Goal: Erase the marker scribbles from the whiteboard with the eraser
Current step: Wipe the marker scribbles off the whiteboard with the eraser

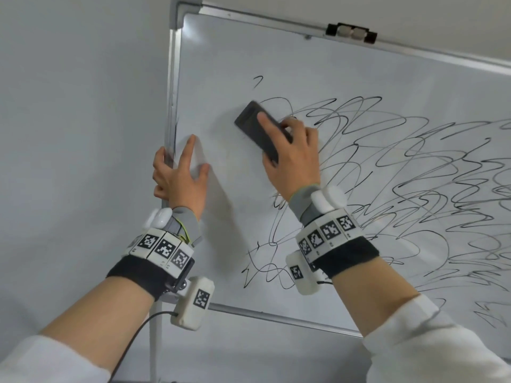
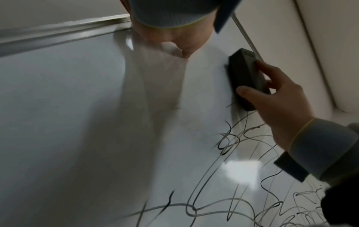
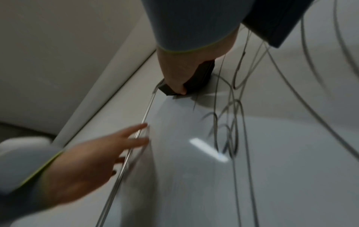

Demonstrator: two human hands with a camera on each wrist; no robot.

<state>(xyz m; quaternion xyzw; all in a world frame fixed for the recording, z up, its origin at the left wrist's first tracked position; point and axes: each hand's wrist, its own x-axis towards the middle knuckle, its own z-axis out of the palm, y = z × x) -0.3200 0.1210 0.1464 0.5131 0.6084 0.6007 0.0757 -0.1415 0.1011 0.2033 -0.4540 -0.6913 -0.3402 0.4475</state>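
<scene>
A whiteboard (image 1: pixel 276 59) in a metal frame fills the head view. Black marker scribbles (image 1: pixel 401 175) cover its middle and right; a small stray mark (image 1: pixel 257 81) sits higher up. My right hand (image 1: pixel 290 150) grips a dark grey eraser (image 1: pixel 253 125) and presses it flat against the board at the scribbles' upper left edge. The eraser (image 2: pixel 246 76) and the hand around it (image 2: pixel 281 104) also show in the left wrist view. My left hand (image 1: pixel 179 175) holds the board's left frame edge (image 1: pixel 171 87), thumb and forefinger on the board face, the other fingers curled round the frame.
A clip with two magnets (image 1: pixel 351 32) sits on the top frame rail. The board's stand leg (image 1: pixel 153 341) runs down below the left corner. A plain grey wall (image 1: pixel 83 106) lies to the left. A cable (image 1: pixel 132 344) hangs from my left wrist unit.
</scene>
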